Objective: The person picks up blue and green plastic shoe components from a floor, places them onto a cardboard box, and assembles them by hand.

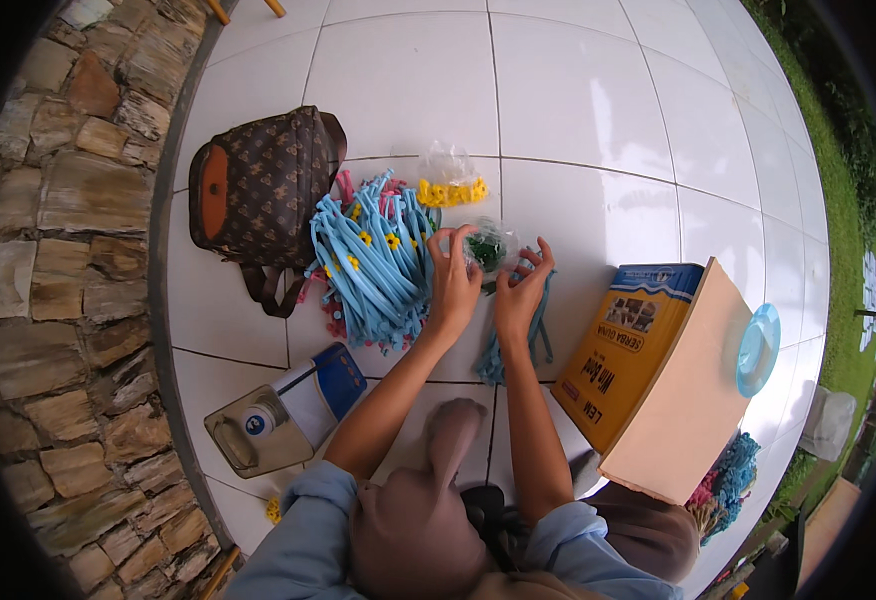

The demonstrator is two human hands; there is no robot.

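Brown cloth point(418, 530) hides floor point(408, 80) behind left fingers point(458, 246) pinching a clear bag point(488, 247) and parted right fingers point(542, 257), blue strands point(383, 285) leftward, yellow container point(618, 350) rightward.

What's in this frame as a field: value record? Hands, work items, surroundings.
left hand: fingers at left side of clear bag of green pieces; grip unclear
right hand: fingers curled, at that bag's right side; contact unclear
left pile: light blue strips, some yellow flowers on top
beyond hands: clear bag of yellow pieces
far left: brown patterned bag
right: yellow tin, pale board, blue dish at board's right edge
surface: white tiled floor
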